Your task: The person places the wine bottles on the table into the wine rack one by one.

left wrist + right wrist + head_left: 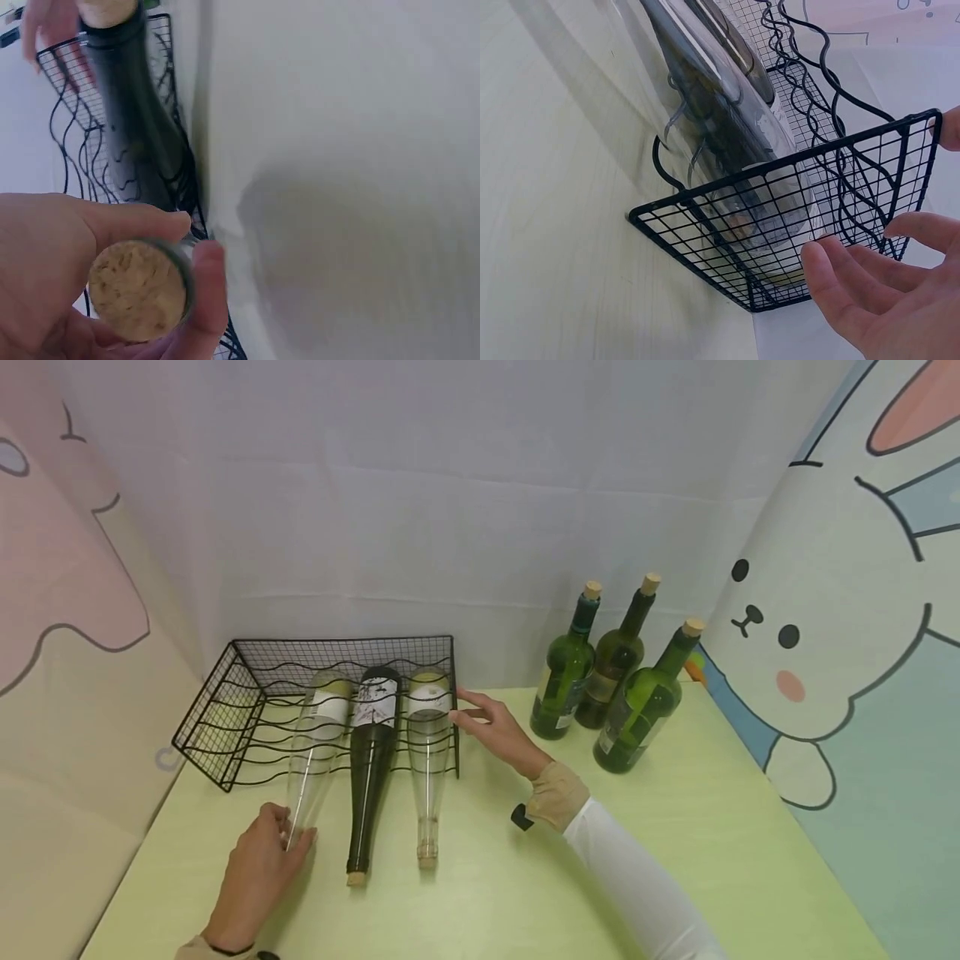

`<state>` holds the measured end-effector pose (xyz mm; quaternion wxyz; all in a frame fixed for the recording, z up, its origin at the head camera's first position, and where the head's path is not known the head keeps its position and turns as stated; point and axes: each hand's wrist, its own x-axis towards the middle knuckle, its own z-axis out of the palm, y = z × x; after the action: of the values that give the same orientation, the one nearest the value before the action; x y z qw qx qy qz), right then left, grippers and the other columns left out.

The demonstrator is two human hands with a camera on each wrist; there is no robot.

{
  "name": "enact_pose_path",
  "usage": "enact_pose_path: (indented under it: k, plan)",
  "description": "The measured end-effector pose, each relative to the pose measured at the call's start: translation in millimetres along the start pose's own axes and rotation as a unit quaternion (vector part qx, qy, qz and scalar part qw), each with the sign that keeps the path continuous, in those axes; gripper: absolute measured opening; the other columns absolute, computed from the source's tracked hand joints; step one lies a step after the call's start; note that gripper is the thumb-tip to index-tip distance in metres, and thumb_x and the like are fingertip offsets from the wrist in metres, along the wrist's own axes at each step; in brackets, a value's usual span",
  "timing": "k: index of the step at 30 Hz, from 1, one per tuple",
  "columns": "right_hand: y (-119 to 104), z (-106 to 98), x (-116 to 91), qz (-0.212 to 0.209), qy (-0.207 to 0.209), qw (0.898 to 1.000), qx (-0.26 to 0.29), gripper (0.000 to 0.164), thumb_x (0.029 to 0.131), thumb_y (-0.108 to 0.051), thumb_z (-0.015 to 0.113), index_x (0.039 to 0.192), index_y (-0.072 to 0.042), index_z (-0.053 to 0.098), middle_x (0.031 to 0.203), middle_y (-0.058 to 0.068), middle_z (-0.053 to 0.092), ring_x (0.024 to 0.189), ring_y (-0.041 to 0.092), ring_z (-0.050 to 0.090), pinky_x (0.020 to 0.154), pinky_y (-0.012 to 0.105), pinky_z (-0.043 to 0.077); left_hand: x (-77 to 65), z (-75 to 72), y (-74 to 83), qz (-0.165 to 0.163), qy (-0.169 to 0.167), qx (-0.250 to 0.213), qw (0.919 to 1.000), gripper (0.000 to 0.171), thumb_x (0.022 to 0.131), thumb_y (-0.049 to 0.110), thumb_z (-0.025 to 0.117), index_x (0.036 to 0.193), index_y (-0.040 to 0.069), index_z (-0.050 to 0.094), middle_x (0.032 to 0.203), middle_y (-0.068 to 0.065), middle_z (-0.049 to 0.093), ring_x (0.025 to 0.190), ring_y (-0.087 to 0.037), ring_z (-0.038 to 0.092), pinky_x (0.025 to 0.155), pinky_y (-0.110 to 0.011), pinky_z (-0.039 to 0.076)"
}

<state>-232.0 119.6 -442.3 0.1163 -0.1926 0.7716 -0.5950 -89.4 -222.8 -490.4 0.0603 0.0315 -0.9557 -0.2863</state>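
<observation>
My left hand [258, 868] grips the neck of a clear glass bottle [306, 777] lying at the left in the black wire rack [225, 718]. Close up in the left wrist view, thumb and fingers curl around that neck just behind its cork [139, 291]. My right hand [502, 735] touches the rack's right end, its fingers [866, 274] loosely bent against the outer mesh. A dark bottle [371, 777] lies in the rack's middle, and another clear bottle [429, 768] lies beside the right end. All these necks point toward me.
Three corked green bottles stand upright right of the rack: one at left [566, 677], one behind [611, 668], one in front [637, 718]. The pale green table [510, 893] ends at a white cloth [487, 527] behind. Printed cloths hang at both sides.
</observation>
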Motion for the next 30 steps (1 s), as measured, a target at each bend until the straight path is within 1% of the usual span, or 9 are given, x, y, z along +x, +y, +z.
enact_pose_path:
  k: [5,9,13,16,19,21,23,26,30]
  plan:
    - [0,1,0,-0.002,0.005,1.0,-0.004,0.065,0.102,-0.04,0.056,0.156,-0.011,0.035,0.157,-0.003,0.03,0.126,0.021,0.052,0.096,0.032,0.044,4.0,-7.4,-2.5,-0.001,-0.059,-0.035,0.9976,0.048,0.096,0.023,0.065,0.122,-0.015,0.05,0.102,-0.023,0.064,0.082,-0.029,0.067,0.06,-0.034,0.051]
    - [-1,1,0,-0.002,0.008,1.0,-0.007,0.065,0.102,-0.04,0.056,0.156,-0.011,0.035,0.156,-0.001,0.032,0.126,0.021,0.052,0.095,0.032,0.045,8.0,-12.0,-5.0,-0.016,-0.103,-0.062,0.9926,0.052,0.099,0.024,0.061,0.13,-0.016,0.048,0.102,-0.019,0.066,0.082,-0.023,0.068,0.062,-0.032,0.052]
    - [-2,-1,1,0.005,-0.006,1.0,-0.01,0.063,0.104,-0.034,0.054,0.156,-0.007,0.032,0.158,0.003,0.028,0.128,0.024,0.051,0.096,0.031,0.044,12.0,-11.6,-9.7,-0.062,-0.161,-0.141,0.9749,0.045,0.103,0.027,0.055,0.13,-0.01,0.053,0.093,-0.008,0.068,0.074,-0.016,0.065,0.054,-0.029,0.048]
    - [-1,-1,1,0.007,-0.013,1.0,-0.008,0.062,0.104,-0.032,0.053,0.157,-0.008,0.03,0.159,0.005,0.026,0.129,0.026,0.049,0.097,0.031,0.044,13.9,-9.1,-12.6,-0.095,-0.181,-0.188,0.9605,0.039,0.105,0.028,0.052,0.125,-0.005,0.056,0.088,-0.006,0.068,0.069,-0.016,0.062,0.05,-0.029,0.045]
    - [0,0,-1,0.002,-0.007,1.0,-0.001,0.063,0.103,-0.036,0.054,0.157,-0.012,0.031,0.159,0.0,0.026,0.129,0.024,0.049,0.097,0.032,0.043,14.2,-8.3,-12.5,-0.099,-0.19,-0.166,0.9626,0.06,0.103,0.04,0.053,0.139,-0.008,0.044,0.103,-0.012,0.066,0.075,-0.018,0.064,0.054,-0.03,0.046]
    - [0,0,-1,0.002,-0.006,1.0,-0.001,0.064,0.103,-0.037,0.055,0.157,-0.013,0.032,0.158,-0.002,0.028,0.129,0.023,0.049,0.097,0.033,0.043,14.0,-7.9,-11.2,-0.085,-0.184,-0.121,0.9716,0.079,0.1,0.049,0.056,0.147,-0.011,0.031,0.113,-0.018,0.063,0.085,-0.024,0.065,0.059,-0.031,0.049]
    - [0,0,-1,0.001,-0.004,1.0,-0.001,0.064,0.102,-0.038,0.055,0.157,-0.013,0.033,0.157,-0.004,0.029,0.128,0.022,0.05,0.097,0.033,0.043,13.4,-7.5,-9.6,-0.062,-0.17,-0.078,0.9803,0.09,0.097,0.05,0.06,0.149,-0.013,0.023,0.117,-0.021,0.061,0.092,-0.029,0.066,0.062,-0.031,0.05]
    - [1,0,-1,0.001,0.0,1.0,-0.005,0.065,0.102,-0.04,0.056,0.156,-0.013,0.034,0.156,-0.005,0.03,0.127,0.02,0.051,0.097,0.032,0.044,13.3,-7.5,-6.9,-0.023,-0.144,-0.039,0.9885,0.08,0.096,0.038,0.065,0.143,-0.017,0.031,0.108,-0.02,0.064,0.095,-0.033,0.066,0.063,-0.03,0.05]
    - [2,0,0,-0.004,0.001,1.0,-0.006,0.066,0.102,-0.039,0.056,0.156,-0.011,0.033,0.157,-0.002,0.03,0.126,0.021,0.051,0.097,0.032,0.044,14.3,-10.2,-5.3,-0.003,-0.147,-0.042,0.9882,0.066,0.098,0.025,0.062,0.14,-0.019,0.036,0.096,-0.01,0.066,0.084,-0.024,0.067,0.06,-0.027,0.049]
